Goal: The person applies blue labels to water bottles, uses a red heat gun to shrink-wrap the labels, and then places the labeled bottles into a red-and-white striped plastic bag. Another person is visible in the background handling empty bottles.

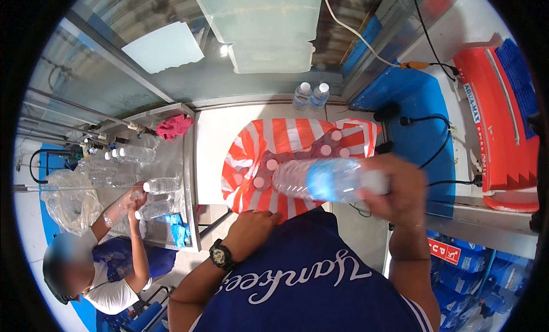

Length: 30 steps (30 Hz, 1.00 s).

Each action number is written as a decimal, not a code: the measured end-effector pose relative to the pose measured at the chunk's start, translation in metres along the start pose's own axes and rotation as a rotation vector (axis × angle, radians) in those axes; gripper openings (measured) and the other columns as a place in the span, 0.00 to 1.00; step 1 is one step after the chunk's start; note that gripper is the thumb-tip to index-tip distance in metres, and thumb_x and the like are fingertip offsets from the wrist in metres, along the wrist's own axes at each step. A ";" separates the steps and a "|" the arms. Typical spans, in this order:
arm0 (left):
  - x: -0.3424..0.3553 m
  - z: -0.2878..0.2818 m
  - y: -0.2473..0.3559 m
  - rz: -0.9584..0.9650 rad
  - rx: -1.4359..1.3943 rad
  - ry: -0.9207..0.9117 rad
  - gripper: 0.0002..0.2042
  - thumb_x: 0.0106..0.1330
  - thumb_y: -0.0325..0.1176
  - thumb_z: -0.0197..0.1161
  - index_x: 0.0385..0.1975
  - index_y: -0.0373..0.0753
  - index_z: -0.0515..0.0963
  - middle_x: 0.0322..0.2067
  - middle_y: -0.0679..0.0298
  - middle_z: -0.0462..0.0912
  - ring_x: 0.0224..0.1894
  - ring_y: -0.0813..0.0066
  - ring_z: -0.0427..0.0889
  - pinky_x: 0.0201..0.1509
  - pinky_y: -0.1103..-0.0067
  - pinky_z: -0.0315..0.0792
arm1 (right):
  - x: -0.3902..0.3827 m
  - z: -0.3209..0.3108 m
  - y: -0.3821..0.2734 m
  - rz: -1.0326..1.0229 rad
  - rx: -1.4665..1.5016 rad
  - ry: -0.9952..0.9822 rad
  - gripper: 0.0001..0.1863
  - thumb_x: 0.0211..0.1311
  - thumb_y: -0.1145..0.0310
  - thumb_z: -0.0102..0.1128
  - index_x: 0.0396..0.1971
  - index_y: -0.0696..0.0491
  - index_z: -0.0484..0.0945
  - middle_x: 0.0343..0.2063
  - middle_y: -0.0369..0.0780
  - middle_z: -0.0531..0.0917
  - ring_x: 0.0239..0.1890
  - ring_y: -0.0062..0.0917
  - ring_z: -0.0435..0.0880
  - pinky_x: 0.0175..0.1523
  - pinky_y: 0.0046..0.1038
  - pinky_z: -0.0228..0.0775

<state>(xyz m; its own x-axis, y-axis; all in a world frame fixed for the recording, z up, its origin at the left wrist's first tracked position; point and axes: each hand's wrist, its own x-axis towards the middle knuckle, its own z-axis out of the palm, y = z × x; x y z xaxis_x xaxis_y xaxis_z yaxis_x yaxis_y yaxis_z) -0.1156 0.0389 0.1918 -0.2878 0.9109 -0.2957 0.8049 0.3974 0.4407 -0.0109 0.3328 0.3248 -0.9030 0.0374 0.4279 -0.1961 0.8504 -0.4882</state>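
Note:
My right hand (400, 189) grips a clear water bottle (286, 177) near its white cap. The bottle has a blue label and lies level above a red-and-white striped plastic bag (297, 129), its base pointing left. Inside the open bag stand several capped bottles (272, 165), partly hidden by the held one. At the bag's near edge my left hand (254, 232), with a black watch on the wrist, is closed on the plastic; its fingertips are partly hidden.
Two capped bottles (311, 96) stand behind the bag on the white counter (210, 154). At left a co-worker handles bottles over a metal sink counter (187, 160) with a pink cloth (174, 126). A red-orange box (492, 126) and cables are at right.

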 end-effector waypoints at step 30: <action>-0.002 0.027 0.002 0.054 0.176 0.075 0.08 0.67 0.29 0.56 0.41 0.39 0.82 0.26 0.58 0.86 0.26 0.63 0.88 0.26 0.70 0.79 | -0.041 0.256 0.032 0.030 0.219 -0.923 0.20 0.65 0.52 0.63 0.50 0.49 0.78 0.41 0.48 0.87 0.46 0.49 0.87 0.49 0.48 0.78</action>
<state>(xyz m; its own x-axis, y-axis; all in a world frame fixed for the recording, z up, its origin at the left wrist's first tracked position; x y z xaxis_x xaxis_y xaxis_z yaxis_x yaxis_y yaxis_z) -0.0993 0.0347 0.1707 -0.2739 0.9388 -0.2088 0.8966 0.3278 0.2978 -0.0776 0.2237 0.0967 -0.8357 -0.4522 -0.3117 -0.1509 0.7347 -0.6613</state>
